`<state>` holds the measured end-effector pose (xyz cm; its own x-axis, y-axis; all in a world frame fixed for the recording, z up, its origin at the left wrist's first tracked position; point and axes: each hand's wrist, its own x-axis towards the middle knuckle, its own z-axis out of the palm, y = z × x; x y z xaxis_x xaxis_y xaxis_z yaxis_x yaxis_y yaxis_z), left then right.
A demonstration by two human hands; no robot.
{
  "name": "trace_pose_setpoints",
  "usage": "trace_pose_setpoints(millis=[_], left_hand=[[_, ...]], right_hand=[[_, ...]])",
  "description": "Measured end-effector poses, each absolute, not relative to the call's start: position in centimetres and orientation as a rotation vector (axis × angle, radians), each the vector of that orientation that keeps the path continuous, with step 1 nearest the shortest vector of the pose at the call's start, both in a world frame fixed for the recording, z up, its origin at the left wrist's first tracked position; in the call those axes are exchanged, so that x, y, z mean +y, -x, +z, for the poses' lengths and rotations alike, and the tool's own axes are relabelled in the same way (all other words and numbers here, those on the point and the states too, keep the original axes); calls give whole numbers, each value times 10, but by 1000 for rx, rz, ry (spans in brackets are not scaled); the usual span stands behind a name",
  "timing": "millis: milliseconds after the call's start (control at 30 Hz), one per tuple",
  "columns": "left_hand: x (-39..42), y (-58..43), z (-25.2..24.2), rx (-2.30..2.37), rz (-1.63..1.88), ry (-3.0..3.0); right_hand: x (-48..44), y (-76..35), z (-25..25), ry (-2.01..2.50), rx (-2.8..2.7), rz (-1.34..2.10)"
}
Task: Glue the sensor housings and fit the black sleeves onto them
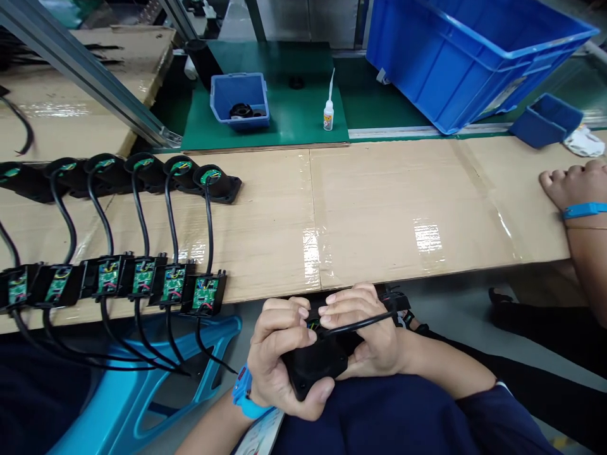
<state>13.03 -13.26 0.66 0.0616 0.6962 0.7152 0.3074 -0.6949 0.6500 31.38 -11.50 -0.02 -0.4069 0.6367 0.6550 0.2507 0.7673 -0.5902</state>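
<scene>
A black plastic housing (315, 366) with a cable is held over my lap, in front of the bench edge. My left hand (279, 354) grips its near side, thumb underneath and fingers curled over the top. My right hand (363, 325) wraps the other side, with a black cable (363, 322) crossing over its fingers. A little green shows between the hands; the rest of the inside is hidden by fingers. To the left on the bench, several similar black housings (218, 183) stand in a row, each wired to a small open case with a green circuit board (205, 294).
Cardboard covers the bench (379, 208). Behind it are a small blue bin (239, 98) with black rings, a small dropper bottle (329, 114), and a large blue crate (455, 69). Another person's hand (578, 186) rests at right. A blue plastic chair (128, 404) stands lower left.
</scene>
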Motion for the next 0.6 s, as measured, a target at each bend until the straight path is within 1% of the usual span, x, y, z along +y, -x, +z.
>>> trace_pose_setpoints(millis=[233,367,467,600], left_hand=[[-131,-125,7,1047,1724,-1999],[-130,-123,8,1052,1756,-2003],[-130,-124,10,1039,1771,-2023],[-131,-127,12,1040,1742,-2062]], right_hand=[[-121,-324,18,642,-2075,630],[-125,-342,28,656,-1920,526],[-120,-346,29,750,-1823,442],[-110,-340,27,797,-1836,645]])
